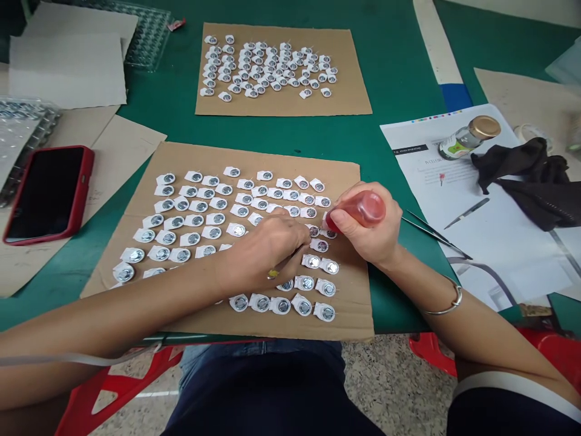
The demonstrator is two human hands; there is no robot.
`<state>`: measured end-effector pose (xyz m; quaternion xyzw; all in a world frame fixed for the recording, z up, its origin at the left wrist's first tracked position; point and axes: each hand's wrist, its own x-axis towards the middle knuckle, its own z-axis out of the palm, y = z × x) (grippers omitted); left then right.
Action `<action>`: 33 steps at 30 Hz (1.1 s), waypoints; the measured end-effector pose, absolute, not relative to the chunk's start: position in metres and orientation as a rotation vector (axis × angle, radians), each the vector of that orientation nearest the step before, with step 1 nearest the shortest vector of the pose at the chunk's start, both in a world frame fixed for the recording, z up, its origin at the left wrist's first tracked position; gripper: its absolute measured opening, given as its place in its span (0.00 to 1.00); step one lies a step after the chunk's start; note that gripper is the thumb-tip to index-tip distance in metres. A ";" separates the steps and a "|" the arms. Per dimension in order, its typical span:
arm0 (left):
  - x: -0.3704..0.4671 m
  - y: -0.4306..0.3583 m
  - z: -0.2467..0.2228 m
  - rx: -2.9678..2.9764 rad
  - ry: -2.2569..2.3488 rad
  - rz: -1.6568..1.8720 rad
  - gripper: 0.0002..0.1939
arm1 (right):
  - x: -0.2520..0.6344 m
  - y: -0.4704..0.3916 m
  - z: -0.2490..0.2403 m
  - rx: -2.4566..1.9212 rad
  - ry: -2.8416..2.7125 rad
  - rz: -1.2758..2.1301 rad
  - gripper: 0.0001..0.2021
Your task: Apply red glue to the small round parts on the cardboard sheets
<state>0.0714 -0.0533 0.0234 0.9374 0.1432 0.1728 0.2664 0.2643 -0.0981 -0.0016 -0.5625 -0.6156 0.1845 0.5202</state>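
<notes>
My right hand [370,227] is wrapped round a translucent red squeeze bottle [363,209], tipped with its lower end down at the right side of a cardboard sheet [354,272]. Rows of small white tabbed pieces with round silvery centres [325,287] lie on that sheet. Close beside the bottle, my left hand [279,242] reaches over the rows with fingers curled in and pointing down. Its fingertips are mostly hidden, so what they hold cannot be made out. Under the bottle's tip is one of the tabbed pieces, partly covered.
A second cardboard sheet [272,108] with similar pieces lies farther back on the green table [385,79]. At left is a red-cased phone [48,194]. Tweezers [436,233], a printed sheet [417,175], a gold-lidded jar [469,136] and black cloth [526,169] are at right.
</notes>
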 end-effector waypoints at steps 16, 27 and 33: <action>0.071 -0.053 0.020 2.508 0.434 0.416 0.09 | 0.265 -0.099 -0.002 -1.197 -1.560 0.390 0.14; 0.070 -0.053 0.020 2.533 0.433 0.415 0.08 | 0.264 -0.099 -0.002 -1.217 -1.564 0.353 0.13; 0.070 -0.053 0.023 2.498 0.426 0.428 0.09 | 0.265 -0.100 -0.001 -1.221 -1.553 0.353 0.12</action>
